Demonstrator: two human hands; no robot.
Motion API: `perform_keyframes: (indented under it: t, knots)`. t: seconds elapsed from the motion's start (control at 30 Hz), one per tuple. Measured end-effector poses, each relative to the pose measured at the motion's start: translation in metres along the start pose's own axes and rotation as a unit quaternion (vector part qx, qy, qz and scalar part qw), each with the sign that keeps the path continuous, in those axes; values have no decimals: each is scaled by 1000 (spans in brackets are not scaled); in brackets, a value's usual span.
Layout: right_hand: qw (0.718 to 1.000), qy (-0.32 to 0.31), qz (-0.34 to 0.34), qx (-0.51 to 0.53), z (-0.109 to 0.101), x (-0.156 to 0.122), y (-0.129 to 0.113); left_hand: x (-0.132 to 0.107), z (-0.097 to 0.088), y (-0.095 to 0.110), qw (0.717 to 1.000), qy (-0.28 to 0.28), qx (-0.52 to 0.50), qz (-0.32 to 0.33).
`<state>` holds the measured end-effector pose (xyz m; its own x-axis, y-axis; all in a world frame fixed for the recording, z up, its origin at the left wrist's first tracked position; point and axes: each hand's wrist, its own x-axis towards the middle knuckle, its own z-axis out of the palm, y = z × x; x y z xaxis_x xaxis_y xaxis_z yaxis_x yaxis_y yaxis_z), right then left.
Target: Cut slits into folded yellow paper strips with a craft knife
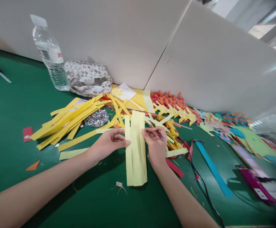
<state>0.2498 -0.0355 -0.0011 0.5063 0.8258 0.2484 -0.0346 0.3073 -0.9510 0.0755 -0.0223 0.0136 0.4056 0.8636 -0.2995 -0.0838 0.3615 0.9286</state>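
Pale yellow paper [137,152], slit lengthwise into strips, stands upright between my hands. My left hand [110,143] pinches its left strip between thumb and fingers. On the other side my right hand [155,144] grips the right edge with thumb and forefinger. A slim dark pen-like tool [161,136] is also tucked in the right hand's fingers; its exact kind is unclear. Loose yellow paper strips [69,122] lie in a pile beyond my left hand. Behind the right hand are a yellow-handled tool [172,128] and more pale strips, partly hidden.
A water bottle [51,57] and a floral cloth pouch [89,77] stand by the grey partition [104,31]. A bag of googly eyes [97,117] lies left of centre. Woven paper fish [173,107], a blue strip [214,169], a black cable [206,186] and a magenta box [257,185] are rightward.
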Motion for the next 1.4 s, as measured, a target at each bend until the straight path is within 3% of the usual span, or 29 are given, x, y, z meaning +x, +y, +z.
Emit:
perform_keyframes:
  t: [0.27,0.37,0.53,0.7,0.87,1.07,1.17,1.23,1.27,1.33,1.4]
  knots:
    - [999,43,-16,5,-4,6,0,2,-1,-3,999,8,-28,23]
    - [998,59,-21,1,-5,7,-1,0,0,1,999,8,-41,1]
    - [999,44,-25,-7,-3,4,-2,-8,4,6,995,-68,-47,-53]
    - [997,65,-39,0,-3,6,-2,-11,5,-3,986,-160,-8,-52]
    - [994,92,-55,6,-7,14,-2,-9,2,-11,976,-205,45,-57]
    - [990,133,-44,25,-13,24,-5,-12,4,-5,976,-200,80,-37]
    - [989,139,-47,26,-14,25,-7,-9,-2,4,984,-141,111,1]
    - [989,137,-49,21,-13,24,-8,-3,-14,10,981,-39,179,61]
    - [989,135,-51,19,-12,23,-8,1,-22,14,964,23,239,110]
    - [990,128,-54,18,-11,20,-10,7,-37,19,878,147,411,197]
    - [992,113,-59,14,-9,16,-12,9,-44,23,790,235,496,272]
